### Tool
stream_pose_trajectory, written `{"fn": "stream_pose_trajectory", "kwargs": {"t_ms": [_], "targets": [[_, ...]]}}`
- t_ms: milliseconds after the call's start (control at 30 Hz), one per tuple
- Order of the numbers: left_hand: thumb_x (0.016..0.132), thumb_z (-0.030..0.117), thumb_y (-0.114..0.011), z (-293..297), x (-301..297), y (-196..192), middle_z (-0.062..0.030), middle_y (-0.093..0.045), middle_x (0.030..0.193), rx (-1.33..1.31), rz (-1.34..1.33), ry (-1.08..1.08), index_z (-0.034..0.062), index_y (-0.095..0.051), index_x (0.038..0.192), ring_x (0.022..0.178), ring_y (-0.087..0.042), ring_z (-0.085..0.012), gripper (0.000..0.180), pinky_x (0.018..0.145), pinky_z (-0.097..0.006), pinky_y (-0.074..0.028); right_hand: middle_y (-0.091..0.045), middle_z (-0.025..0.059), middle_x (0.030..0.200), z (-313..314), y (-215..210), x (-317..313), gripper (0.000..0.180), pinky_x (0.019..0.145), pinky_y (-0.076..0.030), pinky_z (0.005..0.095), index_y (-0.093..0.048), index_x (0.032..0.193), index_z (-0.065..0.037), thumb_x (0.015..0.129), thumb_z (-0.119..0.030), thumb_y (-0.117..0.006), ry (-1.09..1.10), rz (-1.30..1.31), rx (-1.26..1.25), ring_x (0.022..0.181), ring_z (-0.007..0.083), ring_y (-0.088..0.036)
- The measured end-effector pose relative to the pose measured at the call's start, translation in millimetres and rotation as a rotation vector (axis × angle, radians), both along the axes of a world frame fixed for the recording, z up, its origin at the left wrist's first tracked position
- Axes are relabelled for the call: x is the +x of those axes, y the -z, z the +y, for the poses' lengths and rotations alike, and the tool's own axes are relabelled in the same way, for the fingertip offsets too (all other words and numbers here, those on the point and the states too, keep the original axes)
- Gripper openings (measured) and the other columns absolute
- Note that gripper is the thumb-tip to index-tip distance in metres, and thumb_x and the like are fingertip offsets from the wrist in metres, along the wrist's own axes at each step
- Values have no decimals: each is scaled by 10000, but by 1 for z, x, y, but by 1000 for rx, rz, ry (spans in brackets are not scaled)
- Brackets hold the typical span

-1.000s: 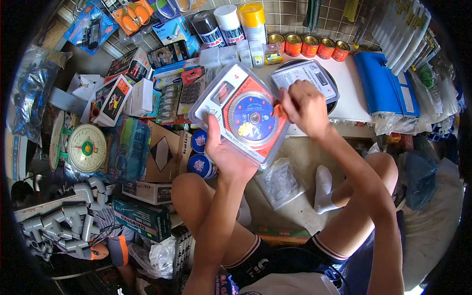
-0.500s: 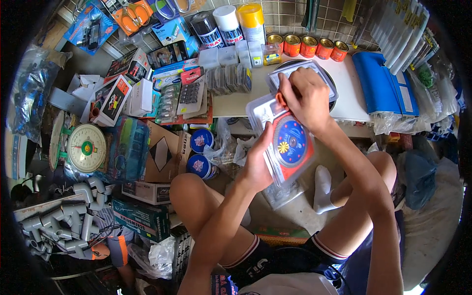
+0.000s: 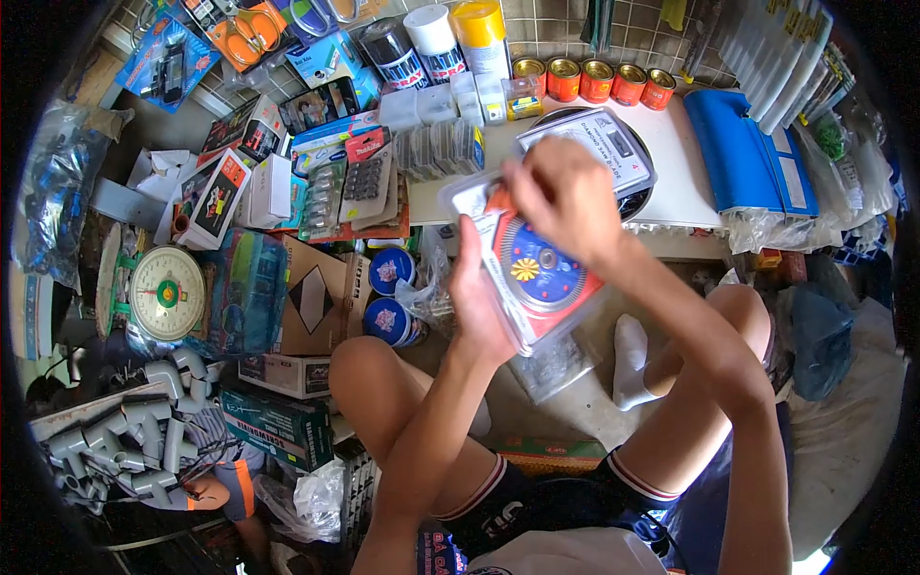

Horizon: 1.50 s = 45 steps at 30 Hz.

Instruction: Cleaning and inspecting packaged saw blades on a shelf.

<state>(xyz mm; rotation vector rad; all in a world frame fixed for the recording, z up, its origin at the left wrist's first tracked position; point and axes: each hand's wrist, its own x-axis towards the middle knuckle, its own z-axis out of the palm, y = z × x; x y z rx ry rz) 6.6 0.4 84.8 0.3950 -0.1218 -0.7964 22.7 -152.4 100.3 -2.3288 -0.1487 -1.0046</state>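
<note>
My left hand (image 3: 486, 311) grips the left edge of a saw blade (image 3: 548, 283), blue with a yellow mark, in a clear plastic pack with a red and white card. The pack is tilted in front of me above my lap. Over its upper part is my right hand (image 3: 570, 196), blurred, with fingers curled. A small orange-red piece (image 3: 498, 201), cloth-like, pokes out beneath those fingers; most of it is hidden. Just behind, a second saw blade pack (image 3: 623, 172) with a pale card lies on a dark round thing (image 3: 637, 203) on the white tabletop.
Spray cans (image 3: 434, 46) and several small red tins (image 3: 596, 81) line the back. Drill bit packs (image 3: 366, 177) and boxes (image 3: 216, 196) crowd the left, above a dial scale (image 3: 168, 292) and grey pipe fittings (image 3: 120, 441). A blue folder (image 3: 733, 153) lies right.
My right hand has moved down and left across the held pack, uncovering more of the pack behind. The held pack has shifted slightly left with my left hand.
</note>
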Motion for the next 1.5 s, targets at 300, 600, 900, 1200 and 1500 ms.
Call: {"fn": "stream_pose_trajectory", "kwargs": {"t_ms": [300, 600, 900, 1200, 1500], "targets": [[1063, 615, -340, -1, 12, 1, -157, -561, 1452, -28, 19, -98, 112, -414, 1543, 1351, -526, -310, 700, 1141, -499, -413, -590, 91, 742, -12, 10, -4, 223, 655, -548, 427, -607, 762, -93, 920, -226, -692, -27, -18, -63, 713, 305, -640], [1061, 612, -340, 3, 10, -3, -157, -476, 1536, -86, -65, -142, 82, -368, 1571, 1376, -496, -319, 737, 1162, -510, -379, -561, 83, 706, -13, 9, -11, 166, 576, -519, 417, -592, 741, -107, 836, -189, -702, 13, -94, -111, 643, 280, -612], [1006, 708, -366, -4, 14, -2, -180, -393, 1599, -254, -268, -162, 55, -344, 1586, 1423, -442, -342, 874, 1192, -496, -329, -552, 111, 720, -12, -12, -29, 250, 597, -476, 417, -560, 716, -75, 857, -144, -754, 74, -147, -133, 675, 330, -562], [1024, 695, -369, 14, 7, 8, -127, -464, 1559, -530, -11, 205, 59, -343, 1588, 1312, -546, -276, 851, 1093, -431, -445, -509, -33, 724, 38, 3, -65, 137, 597, -461, 309, -615, 697, -176, 651, -232, -731, -318, -413, -451, 678, 172, -531], [1048, 635, -403, 6, 10, 9, -83, -659, 1292, 138, 30, -31, 52, -587, 1366, 1112, -649, -210, 689, 1000, -395, -512, -541, 35, 731, 27, 18, -52, 160, 581, -470, 399, -624, 741, -136, 795, -193, -764, -315, -257, -371, 670, 217, -565]]}}
